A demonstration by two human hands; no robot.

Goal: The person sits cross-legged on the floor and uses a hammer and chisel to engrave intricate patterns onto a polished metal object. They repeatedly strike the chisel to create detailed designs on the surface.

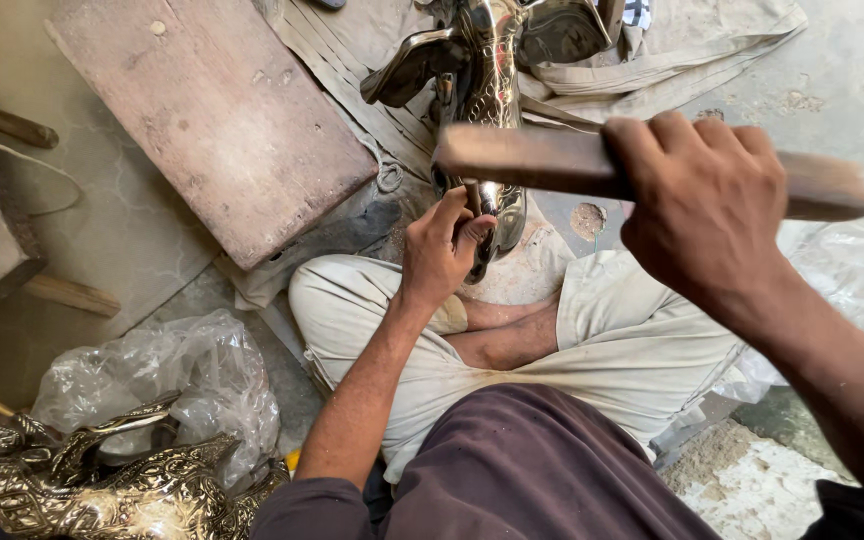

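Over concrete floor (132, 240), wooden stick (542, 160) crosswise, left-right.

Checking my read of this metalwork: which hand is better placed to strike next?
The right hand: it grips the wooden stick raised above the brass piece, while the left hand is busy pinching a small tool against it.
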